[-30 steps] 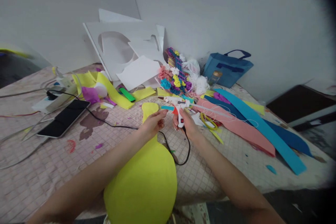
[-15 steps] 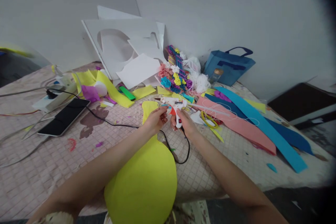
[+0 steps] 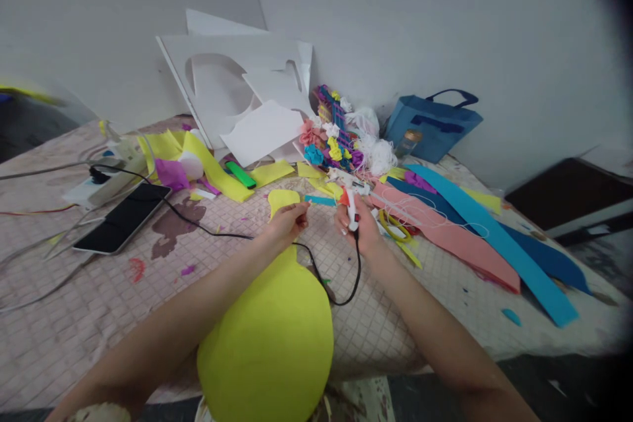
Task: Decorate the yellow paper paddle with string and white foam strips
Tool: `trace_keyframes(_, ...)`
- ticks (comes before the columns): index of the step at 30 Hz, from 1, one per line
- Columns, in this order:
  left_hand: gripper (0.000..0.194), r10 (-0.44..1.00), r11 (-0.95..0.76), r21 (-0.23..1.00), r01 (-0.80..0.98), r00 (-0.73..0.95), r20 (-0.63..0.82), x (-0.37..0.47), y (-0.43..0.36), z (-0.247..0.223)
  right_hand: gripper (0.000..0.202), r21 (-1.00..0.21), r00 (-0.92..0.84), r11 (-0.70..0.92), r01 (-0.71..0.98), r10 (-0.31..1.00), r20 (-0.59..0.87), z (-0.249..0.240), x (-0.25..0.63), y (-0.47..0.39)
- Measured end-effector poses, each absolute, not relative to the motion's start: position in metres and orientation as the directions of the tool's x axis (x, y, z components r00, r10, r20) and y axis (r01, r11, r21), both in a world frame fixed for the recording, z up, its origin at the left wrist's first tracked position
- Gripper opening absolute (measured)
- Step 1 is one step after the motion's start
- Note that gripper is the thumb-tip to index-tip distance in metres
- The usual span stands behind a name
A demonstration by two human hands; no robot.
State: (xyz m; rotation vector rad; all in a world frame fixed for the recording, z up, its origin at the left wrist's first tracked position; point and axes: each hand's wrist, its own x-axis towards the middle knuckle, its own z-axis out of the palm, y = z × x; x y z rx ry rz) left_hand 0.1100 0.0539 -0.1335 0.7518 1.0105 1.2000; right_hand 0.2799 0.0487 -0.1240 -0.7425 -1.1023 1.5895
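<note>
On cluttered worktop (image 3: 74,297), lg. yel. cutout (image 3: 267,330) overhangs near edge, its neck passing under L hand (image 3: 288,223), pinched narrow (can't tell if holding anything), w/ R hand (image 3: 364,227) gripping wht. glue gun (image 3: 353,212) & sm. blue strip (image 3: 324,200) betw. hands.

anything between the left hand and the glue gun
Yes, a narrow blue strip shows in the gap between the left hand and the glue gun in the right hand; whether the left hand holds it is unclear.
</note>
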Motion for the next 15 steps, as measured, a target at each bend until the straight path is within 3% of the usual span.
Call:
trace_keyframes(4,0.019,0.995,0.084,0.995,-0.052,-0.058,-0.087,0.071,0.067,-0.12,0.052,-0.913,-0.236,-0.029,-0.408,0.969,0.074,-0.127,0.288,0.056)
trace_keyframes(7,0.015,0.981,-0.021,0.972,0.236,-0.182,0.065,0.032,0.078,-0.106,0.056,-0.928,-0.259,-0.04,-0.369,0.964,0.061,-0.129,0.289,0.056)
trace_keyframes(12,0.015,0.898,-0.068,0.807,0.587,-0.316,0.305,-0.013,0.088,-0.1,0.054,-0.922,-0.26,-0.049,-0.383,0.964,0.057,-0.13,0.288,0.056)
trace_keyframes(15,0.023,0.871,-0.042,0.558,0.829,-0.243,0.426,-0.03,0.09,-0.101,0.047,-0.914,-0.242,-0.04,-0.404,0.968,0.064,-0.13,0.288,0.057)
